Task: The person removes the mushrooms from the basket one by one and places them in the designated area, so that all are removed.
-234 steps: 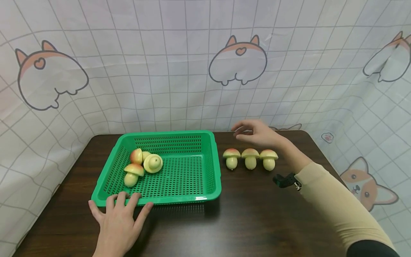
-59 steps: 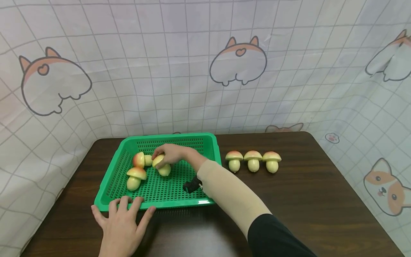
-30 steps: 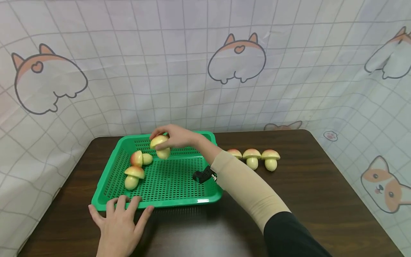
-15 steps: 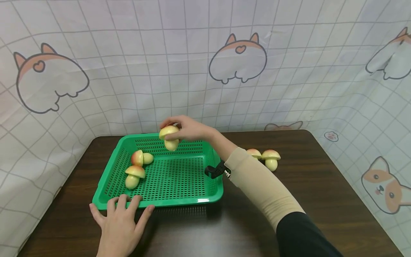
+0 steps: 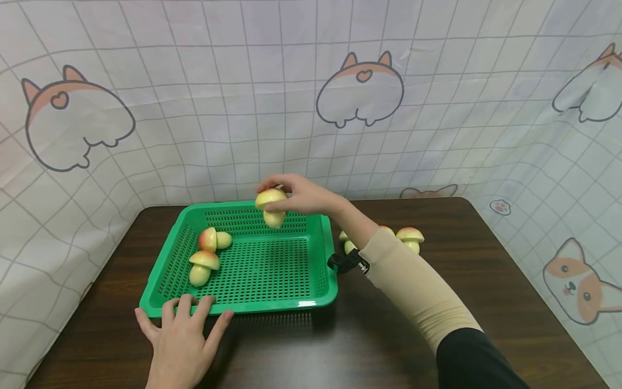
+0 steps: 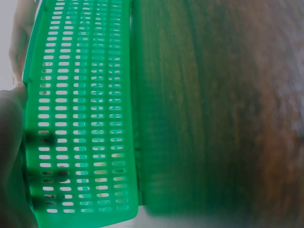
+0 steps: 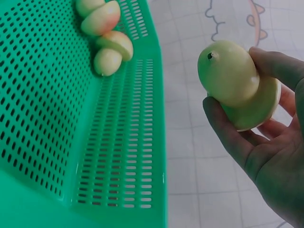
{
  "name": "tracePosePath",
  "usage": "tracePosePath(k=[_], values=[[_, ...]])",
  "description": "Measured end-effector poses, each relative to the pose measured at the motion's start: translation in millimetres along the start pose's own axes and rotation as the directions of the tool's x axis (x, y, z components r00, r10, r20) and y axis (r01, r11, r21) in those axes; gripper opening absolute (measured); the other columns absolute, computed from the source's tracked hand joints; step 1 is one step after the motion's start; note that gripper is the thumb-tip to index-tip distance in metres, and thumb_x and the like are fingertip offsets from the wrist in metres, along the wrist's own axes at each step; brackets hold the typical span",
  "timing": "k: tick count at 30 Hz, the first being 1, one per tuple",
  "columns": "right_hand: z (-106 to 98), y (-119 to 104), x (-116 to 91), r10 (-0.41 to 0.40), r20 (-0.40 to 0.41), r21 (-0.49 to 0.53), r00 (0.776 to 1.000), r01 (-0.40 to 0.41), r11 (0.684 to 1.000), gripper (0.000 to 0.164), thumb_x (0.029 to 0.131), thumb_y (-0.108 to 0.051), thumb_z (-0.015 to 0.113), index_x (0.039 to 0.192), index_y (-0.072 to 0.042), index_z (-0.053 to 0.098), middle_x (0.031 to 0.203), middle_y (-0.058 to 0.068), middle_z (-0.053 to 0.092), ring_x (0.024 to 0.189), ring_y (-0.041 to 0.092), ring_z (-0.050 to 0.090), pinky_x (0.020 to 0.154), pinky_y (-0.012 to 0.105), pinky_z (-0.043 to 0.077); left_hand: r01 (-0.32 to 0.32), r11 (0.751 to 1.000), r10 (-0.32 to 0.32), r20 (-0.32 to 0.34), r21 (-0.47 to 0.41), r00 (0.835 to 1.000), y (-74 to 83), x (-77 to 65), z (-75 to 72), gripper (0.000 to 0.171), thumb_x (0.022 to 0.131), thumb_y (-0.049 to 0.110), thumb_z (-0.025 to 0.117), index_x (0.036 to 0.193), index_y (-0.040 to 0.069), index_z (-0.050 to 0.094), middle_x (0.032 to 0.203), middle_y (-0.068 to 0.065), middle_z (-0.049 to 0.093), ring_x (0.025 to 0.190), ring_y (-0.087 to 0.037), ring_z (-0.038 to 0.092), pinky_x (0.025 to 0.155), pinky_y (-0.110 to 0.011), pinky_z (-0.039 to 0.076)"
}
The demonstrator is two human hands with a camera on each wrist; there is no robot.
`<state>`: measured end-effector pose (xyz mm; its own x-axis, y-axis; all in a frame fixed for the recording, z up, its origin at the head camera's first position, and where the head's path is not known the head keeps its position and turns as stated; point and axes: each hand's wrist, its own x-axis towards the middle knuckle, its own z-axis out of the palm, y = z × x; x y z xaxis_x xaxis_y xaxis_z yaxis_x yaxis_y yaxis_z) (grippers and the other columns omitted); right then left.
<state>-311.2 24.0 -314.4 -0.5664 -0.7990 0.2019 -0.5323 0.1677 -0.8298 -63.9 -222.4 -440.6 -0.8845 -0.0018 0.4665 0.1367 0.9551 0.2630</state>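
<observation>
My right hand (image 5: pixel 303 195) holds a toy mushroom (image 5: pixel 274 216) with a yellow-green stem and domed cap, raised over the back rim of the green plastic basket (image 5: pixel 323 259). In the right wrist view, the thumb and fingers pinch this mushroom (image 7: pixel 232 76) around its cap, stem end toward the camera. My left hand (image 5: pixel 182 343) grips the basket's front rim at the left, fingers hooked over the edge. The left wrist view shows the slotted basket wall (image 6: pixel 85 114) close up, with dark finger shapes behind its holes. Two more mushrooms lie in the basket's left part, one being the front mushroom (image 5: pixel 200 273).
Right of the basket, on the dark wooden table (image 5: pixel 301 356), stands a row of three mushrooms, the rightmost mushroom (image 5: pixel 410 235) showing best; my right forearm partly covers the others. A white gridded cloth (image 5: pixel 243 108) with dog drawings hangs behind and at the sides.
The right hand came from above the row into the basket, took hold of a mushroom there, lifted it and moved it rightward along the back rim. The left hand stays at the front rim.
</observation>
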Motion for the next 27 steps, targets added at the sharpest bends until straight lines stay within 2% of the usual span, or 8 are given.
tracePosePath(k=[14,20,27], values=[[-9.3,1.6,-29.5,0.006,-0.062,0.024,0.998,-0.004,1.000,0.038,0.096,-0.016,0.074,0.134,-0.013,0.065,0.129,-0.001,0.064,0.115,0.020,0.060,0.093,0.038,0.051,0.006,1.000,-0.006,0.001,0.001,1.000,0.6,0.8,-0.1,0.048,0.099,0.055,0.062,0.110,0.009,0.070,0.103,-0.016,0.056,0.106,-0.052,0.046,0.100,-0.086,-0.008],[-11.0,1.9,-42.3,0.022,-0.081,0.023,0.996,-0.021,1.000,0.037,0.095,-0.019,0.077,0.131,-0.017,0.067,0.127,-0.003,0.065,0.113,0.020,0.061,0.093,0.040,0.051,0.004,1.000,-0.004,0.000,0.003,1.000,0.0,0.6,-0.2,0.048,0.099,0.055,0.062,0.111,0.009,0.070,0.103,-0.017,0.057,0.107,-0.053,0.046,0.100,-0.086,-0.010],[-13.3,4.4,-54.7,-0.001,-0.096,-0.024,0.995,-0.001,1.000,0.036,0.094,-0.021,0.079,0.128,-0.018,0.068,0.125,-0.003,0.066,0.110,0.020,0.061,0.090,0.042,0.050,-0.001,1.000,0.001,-0.009,0.002,1.000,0.0,0.7,0.2,0.048,0.098,0.055,0.063,0.110,0.010,0.070,0.103,-0.016,0.056,0.106,-0.052,0.046,0.100,-0.087,-0.007]])
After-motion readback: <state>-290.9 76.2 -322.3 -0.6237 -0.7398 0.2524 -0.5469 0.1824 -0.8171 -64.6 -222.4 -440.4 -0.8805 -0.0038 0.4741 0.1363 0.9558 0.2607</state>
